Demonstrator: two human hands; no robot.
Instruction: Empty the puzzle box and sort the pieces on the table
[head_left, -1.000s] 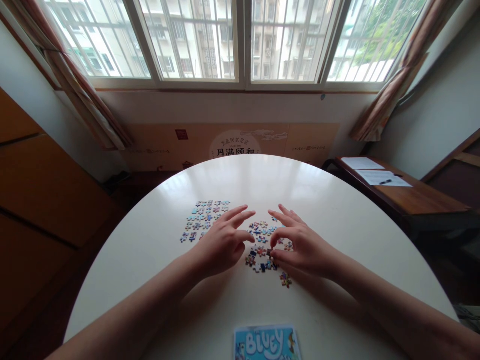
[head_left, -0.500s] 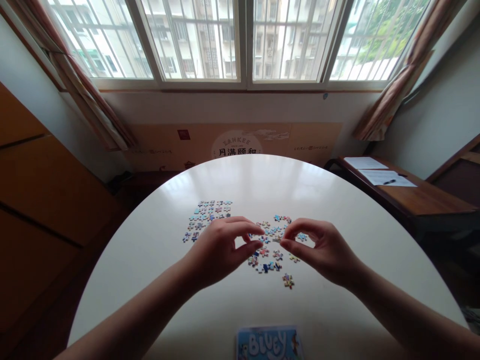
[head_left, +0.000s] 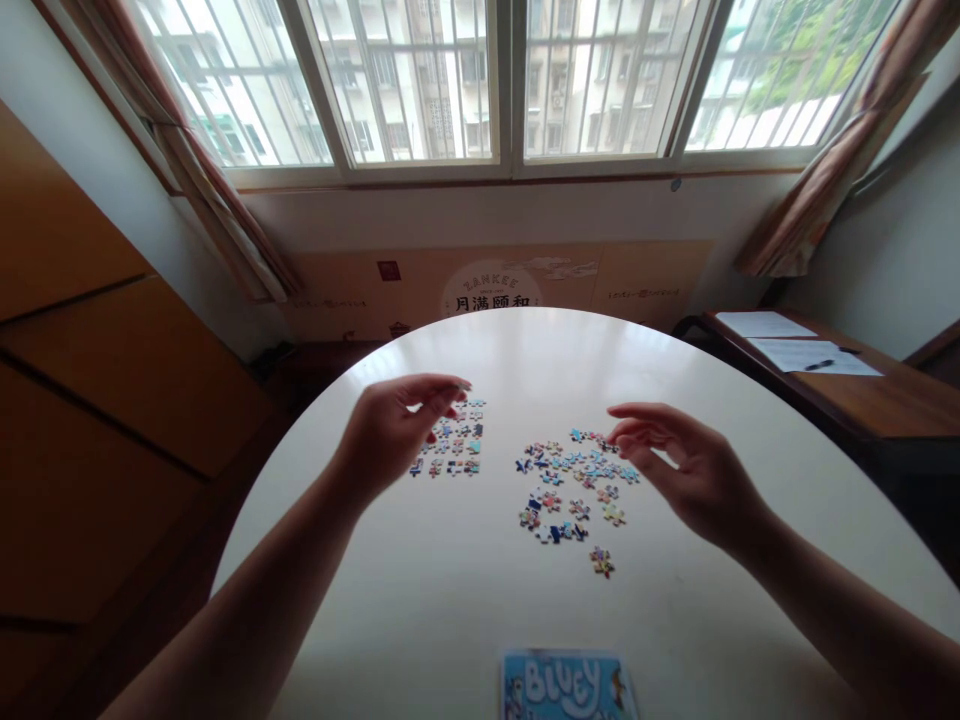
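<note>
My left hand (head_left: 394,425) is over the left group of puzzle pieces (head_left: 454,467), which lie in rows. Its thumb and fingertips pinch a small puzzle piece (head_left: 463,386) above the back of those rows. On the right, my right hand (head_left: 667,455) hovers at the edge of a loose pile of puzzle pieces (head_left: 577,465), fingers apart, nothing visible between them. One multicoloured piece (head_left: 602,562) lies nearer the front, touching none of the others.
A blue Bluey box (head_left: 566,685) lies at the front of the round white table (head_left: 420,600). To the right, papers (head_left: 814,356) and pens rest on a wooden desk (head_left: 919,400). Windows and curtains stand behind.
My left hand has moved left and back from the pile to the rows, now with a piece in its fingertips. My right hand has opened and shifted right. The view has turned slightly.
</note>
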